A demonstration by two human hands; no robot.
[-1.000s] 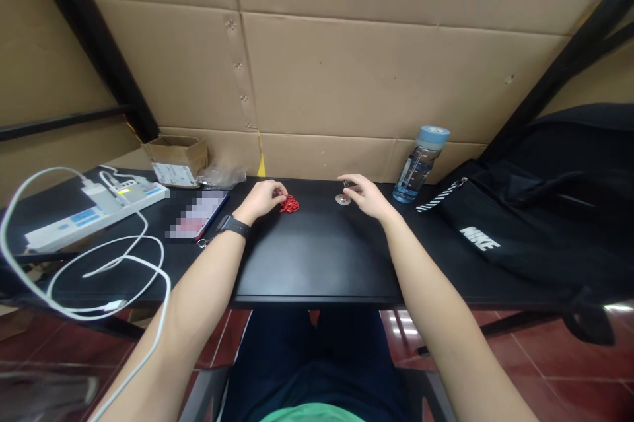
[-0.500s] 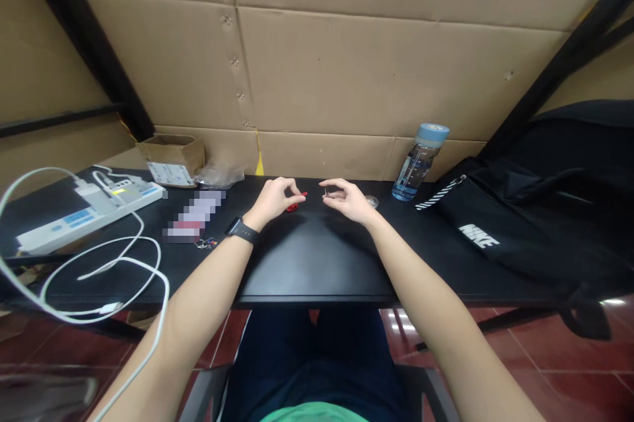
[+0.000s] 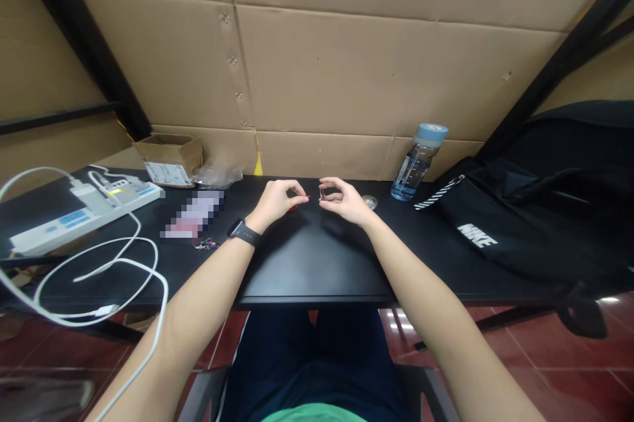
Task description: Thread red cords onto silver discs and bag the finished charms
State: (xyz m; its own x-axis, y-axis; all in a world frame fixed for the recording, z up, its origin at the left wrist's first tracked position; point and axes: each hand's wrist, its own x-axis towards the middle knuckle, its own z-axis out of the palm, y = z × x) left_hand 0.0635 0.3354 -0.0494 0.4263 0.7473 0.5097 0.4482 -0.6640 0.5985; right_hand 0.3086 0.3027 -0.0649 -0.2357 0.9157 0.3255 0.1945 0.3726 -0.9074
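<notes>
My left hand (image 3: 280,201), with a black watch on the wrist, pinches a red cord (image 3: 292,209) between thumb and index finger. Its short red end sticks out past the fingertips toward the right; the rest hangs below the fingers, partly hidden. A small gap away, my right hand (image 3: 344,202) holds a thin, needle-like piece (image 3: 321,193) upright between thumb and fingers. It is too small to name for sure. Both hands are above the black table (image 3: 312,263). Behind my right wrist stands a small clear round container (image 3: 370,201), partly covered.
To the left are a white power strip (image 3: 84,217) with cables, a phone-like blurred item (image 3: 193,214), a keyring (image 3: 207,244), an opened cardboard box (image 3: 171,158) and clear plastic wrap (image 3: 218,175). A water bottle (image 3: 416,164) and black bag (image 3: 535,211) stand right.
My left hand has moved slightly to the right, bringing the cord's end closer to my right hand. My right hand has shifted a little left, uncovering more of the clear container.
</notes>
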